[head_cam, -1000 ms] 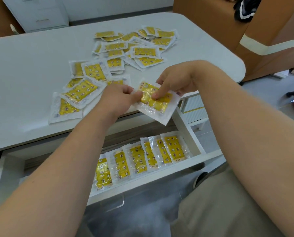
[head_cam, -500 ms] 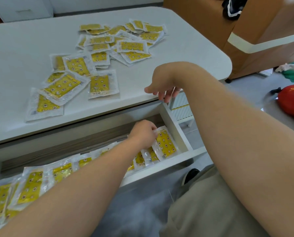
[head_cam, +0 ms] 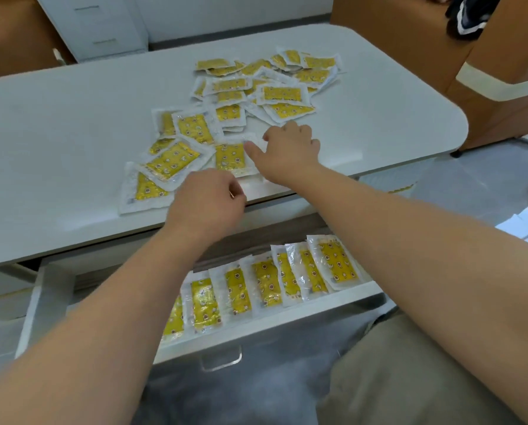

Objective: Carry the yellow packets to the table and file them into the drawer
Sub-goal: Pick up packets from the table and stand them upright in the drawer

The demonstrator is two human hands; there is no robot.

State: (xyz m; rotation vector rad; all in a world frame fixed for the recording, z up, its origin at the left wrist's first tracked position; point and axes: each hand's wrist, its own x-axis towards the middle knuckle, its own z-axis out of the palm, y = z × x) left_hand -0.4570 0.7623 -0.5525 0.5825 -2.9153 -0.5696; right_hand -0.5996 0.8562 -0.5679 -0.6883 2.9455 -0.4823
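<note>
Left hand (head_cam: 207, 196) hovered at table (head_cam: 57, 142) edge, fingers loosely curled, nothing visible in grip. Nearest packet (head_cam: 229, 156) lay just beyond, long axis pointing away from person. Right hand (head_cam: 287, 151), fingers spread, at packet's right border, was nearer. Drawer (head_cam: 256, 328) below, part filled.

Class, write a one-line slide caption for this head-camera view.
Above an open drawer lined with filed yellow packets, the left hand and right hand reach toward loose packets on the table.
</note>
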